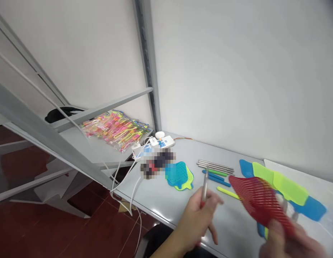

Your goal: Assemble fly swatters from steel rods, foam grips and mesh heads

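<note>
My left hand (196,222) is closed in a pinch around a thin metal rod (204,184) that points up and away from me. My right hand (285,242) grips the base of a red mesh fly-swatter head (259,200) at the lower right; the hand is blurred by motion. Both hands hover over a pale grey table (161,197). Just beyond the left hand lie a bundle of metal rods (215,166) and green, blue and yellow plastic handles (217,177).
A blue and a yellow-green swatter head (179,175) lie stacked mid-table. More green and blue swatter heads (287,188) lie at the right. A white power strip (155,145) with cables sits at the table's far left corner. A bag of colourful toys (115,129) rests on a shelf.
</note>
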Available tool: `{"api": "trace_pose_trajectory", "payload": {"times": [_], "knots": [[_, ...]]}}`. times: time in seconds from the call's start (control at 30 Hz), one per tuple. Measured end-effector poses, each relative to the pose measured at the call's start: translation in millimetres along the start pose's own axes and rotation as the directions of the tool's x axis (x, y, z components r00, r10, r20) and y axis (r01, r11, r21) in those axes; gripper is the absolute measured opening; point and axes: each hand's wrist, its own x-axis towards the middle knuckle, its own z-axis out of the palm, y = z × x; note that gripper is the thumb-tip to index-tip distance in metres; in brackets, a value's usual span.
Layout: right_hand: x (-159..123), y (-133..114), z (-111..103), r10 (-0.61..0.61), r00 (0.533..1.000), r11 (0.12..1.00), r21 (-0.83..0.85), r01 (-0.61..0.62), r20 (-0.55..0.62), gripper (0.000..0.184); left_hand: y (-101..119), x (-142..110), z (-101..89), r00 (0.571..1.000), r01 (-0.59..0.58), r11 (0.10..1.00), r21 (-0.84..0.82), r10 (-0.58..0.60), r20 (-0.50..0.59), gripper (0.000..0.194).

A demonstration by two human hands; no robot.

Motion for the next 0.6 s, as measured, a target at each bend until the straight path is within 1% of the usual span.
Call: {"api": "trace_pose_trajectory", "payload": {"times": [0.03,0.07,0.1,0.13,0.17,0.2,0.23,0.27,0.3,0.33,0.37,0.4,0.43,0.47,0.5,0.53,0.57,0.6], "knots": [[-1,-3,-2,-0.022,0.996,0.999,0.021,0.024,-0.083,0.031,-2,5,16.7,0.998,-0.018,1.0,0.0,0.018,0.063,0.051],[-1,-6,-5,-0.063,0.981,0.997,0.04,0.072,-0.185,0.028,-5,9,32.4,0.993,-0.041,0.999,-0.013,0.042,0.113,0.059],[-1,-9,-8,-0.123,0.951,0.989,0.05,0.142,-0.282,0.027,-8,11,46.3,0.988,-0.066,0.997,-0.034,0.07,0.137,0.065],[-1,-13,-12,-0.183,0.912,0.976,0.042,0.213,-0.367,0.028,-12,12,57.9,0.986,-0.092,0.994,-0.054,0.099,0.136,0.065],[-1,-16,-17,-0.246,0.886,0.962,0.014,0.273,-0.394,0.029,-15,13,66.8,0.986,-0.116,0.991,-0.066,0.123,0.113,0.061],[-1,-19,-21,-0.314,0.872,0.945,-0.039,0.324,-0.375,0.029,-18,12,72.8,0.987,-0.134,0.989,-0.07,0.139,0.079,0.054],[-2,-21,-25,-0.352,0.873,0.935,-0.079,0.347,-0.336,0.029,-21,11,76.1,0.989,-0.138,0.988,-0.073,0.141,0.045,0.047],[-3,-22,-29,-0.347,0.882,0.938,-0.099,0.333,-0.319,0.028,-23,10,76.7,0.992,-0.121,0.989,-0.08,0.123,0.022,0.043],[-4,-23,-31,-0.298,0.888,0.954,-0.091,0.285,-0.35,0.03,-24,8,75.4,0.996,-0.093,0.992,-0.089,0.094,0.005,0.042],[-6,-24,-32,-0.206,0.884,0.977,-0.035,0.211,-0.42,0.035,-25,6,72.4,0.998,-0.062,0.994,-0.094,0.062,-0.007,0.042],[-7,-25,-32,-0.079,0.866,0.989,0.072,0.131,-0.494,0.043,-26,4,68.4,0.999,-0.036,0.995,-0.09,0.034,-0.015,0.044],[-8,-26,-32,0.075,0.842,0.974,0.22,0.053,-0.534,0.053,-26,2,63.9,1.0,-0.016,0.997,-0.076,0.015,-0.016,0.045],[-8,-27,-31,0.224,0.827,0.924,0.381,-0.013,-0.515,0.062,-26,0,59.3,1.0,-0.003,0.999,-0.054,0.003,-0.007,0.046],[-9,-29,-30,0.347,0.835,0.844,0.531,-0.079,-0.427,0.067,-27,-3,54.6,1.0,0.003,1.0,-0.029,-0.003,0.011,0.046],[-10,-31,-30,0.433,0.854,0.747,0.645,-0.161,-0.289,0.065,-28,-5,50.1,0.999,0.01,1.0,-0.004,-0.009,0.039,0.046],[-12,-34,-30,0.489,0.86,0.654,0.714,-0.25,-0.147,0.057,-30,-9,45.6,0.997,0.021,1.0,0.022,-0.023,0.076,0.046],[-14,-36,-30,0.522,0.852,0.581,0.744,-0.329,-0.031,0.047,-32,-12,41.1,0.993,0.033,0.998,0.053,-0.039,0.114,0.045],[-18,-37,-30,0.544,0.838,0.53,0.756,-0.384,0.045,0.039,-35,-16,36.8,0.988,0.041,0.995,0.095,-0.055,0.146,0.045]]}}
